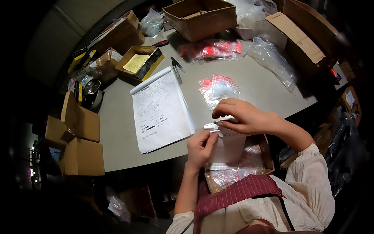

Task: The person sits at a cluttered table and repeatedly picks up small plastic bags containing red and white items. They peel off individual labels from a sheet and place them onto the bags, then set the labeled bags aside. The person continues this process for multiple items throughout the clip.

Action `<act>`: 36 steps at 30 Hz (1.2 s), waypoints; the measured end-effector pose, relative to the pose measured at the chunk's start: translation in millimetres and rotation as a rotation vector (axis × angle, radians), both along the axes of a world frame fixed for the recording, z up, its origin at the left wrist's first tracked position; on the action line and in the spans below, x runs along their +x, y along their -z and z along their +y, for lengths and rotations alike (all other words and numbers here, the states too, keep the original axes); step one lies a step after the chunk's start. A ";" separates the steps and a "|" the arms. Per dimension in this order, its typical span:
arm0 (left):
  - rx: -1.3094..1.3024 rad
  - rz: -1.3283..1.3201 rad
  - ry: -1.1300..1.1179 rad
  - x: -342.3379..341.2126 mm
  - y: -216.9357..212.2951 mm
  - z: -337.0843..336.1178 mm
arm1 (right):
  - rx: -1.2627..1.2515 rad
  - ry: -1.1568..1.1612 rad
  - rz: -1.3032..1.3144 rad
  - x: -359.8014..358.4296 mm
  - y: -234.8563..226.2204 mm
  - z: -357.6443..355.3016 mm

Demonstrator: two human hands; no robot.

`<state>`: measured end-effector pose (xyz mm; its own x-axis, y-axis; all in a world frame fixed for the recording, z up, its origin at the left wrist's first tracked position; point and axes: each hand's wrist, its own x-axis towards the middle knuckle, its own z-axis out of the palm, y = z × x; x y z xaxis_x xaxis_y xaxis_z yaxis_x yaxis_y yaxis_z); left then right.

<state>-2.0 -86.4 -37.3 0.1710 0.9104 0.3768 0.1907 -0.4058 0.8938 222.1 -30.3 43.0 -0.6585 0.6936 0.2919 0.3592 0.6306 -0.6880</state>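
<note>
Nearby, at the lap: an open cardboard box (269,156) filled with clear bags (252,160) bearing reddish print, against a burgundy striped cloth (237,195).
White sheet: the sheet (226,152) lies over that box, just below both hands, small dark marks along its upper part.
Left hand: thumb and forefinger of the left hand (199,149) pinch a small white piece (216,133) at the sheet's top edge.
Right hand: fingers of the right hand (247,117) curl over the same edge; I cannot tell whether they grip anything.
Step in hand: fine finger work at that edge, I judge; the next move seems to call for a steady left pinch and a light right touch.
Fanned bags: small clear bags (220,91) with red bands, just beyond the right hand; print unreadable.
Notepad: handwritten rows and dark crossings-out on the notepad (161,113), not copied here.
Far side: a black marker (175,69), yellow note (136,63), with faint writing, and red-and-clear packets (212,50); no brand given.
</note>
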 end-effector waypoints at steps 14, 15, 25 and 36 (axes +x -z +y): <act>-0.055 0.035 0.059 -0.6 -12.2 -1.0 | 0.567 -0.018 -0.262 -27.6 7.6 -8.4; -0.091 0.003 0.087 -2.0 -10.2 -0.3 | 0.593 -0.027 -0.274 -26.9 7.9 -10.8; -0.182 -0.074 0.084 -6.3 -6.0 2.2 | 0.052 0.111 0.048 18.4 11.7 30.8; -0.136 -0.091 0.073 -6.5 -3.0 2.7 | 0.199 0.329 -0.353 43.5 45.7 90.0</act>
<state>-8.5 -83.7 -34.3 0.2096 0.9403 0.2681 0.0803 -0.2898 0.9537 265.5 59.6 -2.7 -0.4970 0.8342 0.2390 0.7488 0.5515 -0.3677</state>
